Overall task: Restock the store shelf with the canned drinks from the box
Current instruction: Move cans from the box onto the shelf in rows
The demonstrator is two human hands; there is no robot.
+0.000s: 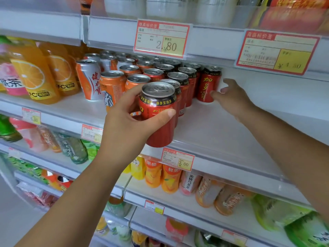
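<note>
Currently: left hand (128,122) grasps red can (157,111) round side, upright, at front edge of shelf (231,132), just before red rows. Right hand (233,98) over shelf, fingers (231,83) relaxed, holding nothing; thumb touches end can (209,84). Orange cans (112,84) stand left.

You've got 加多宝凉茶 round the near red can (157,104), 2.80 on the far price tag (161,40), 3.00 on the near price tag (178,159).
</note>
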